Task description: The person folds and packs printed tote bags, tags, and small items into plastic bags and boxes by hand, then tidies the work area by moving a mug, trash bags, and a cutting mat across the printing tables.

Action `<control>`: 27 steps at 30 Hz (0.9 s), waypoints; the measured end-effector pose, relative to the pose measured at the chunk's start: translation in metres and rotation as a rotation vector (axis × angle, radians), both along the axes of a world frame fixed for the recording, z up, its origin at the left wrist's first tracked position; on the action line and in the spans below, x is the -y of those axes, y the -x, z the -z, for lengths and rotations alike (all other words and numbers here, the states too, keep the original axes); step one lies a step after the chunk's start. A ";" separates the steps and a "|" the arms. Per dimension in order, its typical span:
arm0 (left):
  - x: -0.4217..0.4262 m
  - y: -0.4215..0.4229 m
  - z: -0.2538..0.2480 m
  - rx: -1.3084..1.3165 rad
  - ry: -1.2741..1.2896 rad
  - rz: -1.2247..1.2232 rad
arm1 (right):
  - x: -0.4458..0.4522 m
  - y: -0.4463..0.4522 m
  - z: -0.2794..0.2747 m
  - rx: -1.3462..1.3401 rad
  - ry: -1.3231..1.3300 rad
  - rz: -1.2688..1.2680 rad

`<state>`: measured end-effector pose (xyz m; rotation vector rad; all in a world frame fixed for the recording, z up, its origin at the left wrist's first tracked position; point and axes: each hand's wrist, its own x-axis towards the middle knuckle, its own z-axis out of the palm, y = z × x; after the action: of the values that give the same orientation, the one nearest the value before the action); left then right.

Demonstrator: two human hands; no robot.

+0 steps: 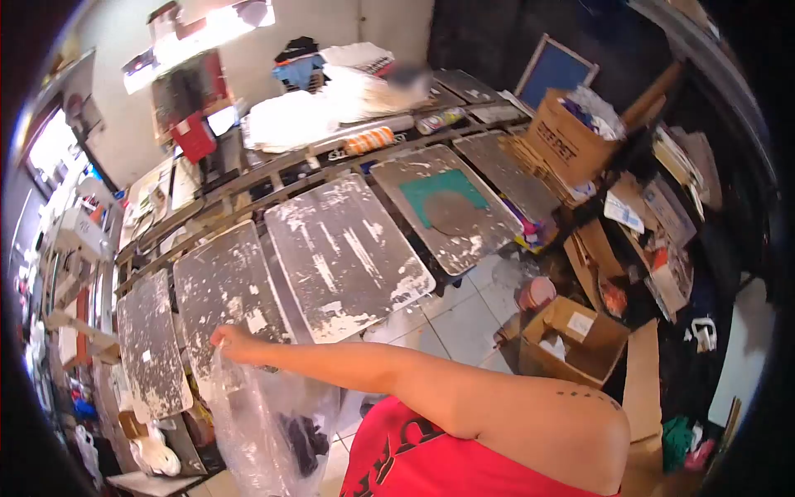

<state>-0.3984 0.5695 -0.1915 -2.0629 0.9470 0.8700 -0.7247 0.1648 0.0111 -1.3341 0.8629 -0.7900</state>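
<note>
My right arm reaches across to the left. At its end, my right hand (234,344) is closed on the top of a clear plastic bag (248,422). The bag hangs down beside the front edge of a worn, paint-flecked board (224,286), with dark items visible in or behind its lower part. Another speckled board (153,348) stands to the left, and a larger one (344,253) to the right. A red shirt with dark lettering covers my torso. My left hand is outside the view.
A board farther right bears a green sheet (443,197) and a dark round patch. White cloth (290,120) is piled at the back. An open cardboard box (571,344) sits on the tiled floor (464,311); a fuller box (571,141) stands at the back right.
</note>
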 end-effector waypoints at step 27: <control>0.297 0.337 -0.128 -0.312 1.079 0.174 | 0.159 0.735 0.154 -1.179 -0.281 0.802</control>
<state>-0.7358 0.2727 -0.0636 -2.6561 2.0599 0.6403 -1.4599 0.0054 -0.1426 -1.1145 2.4380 -0.3517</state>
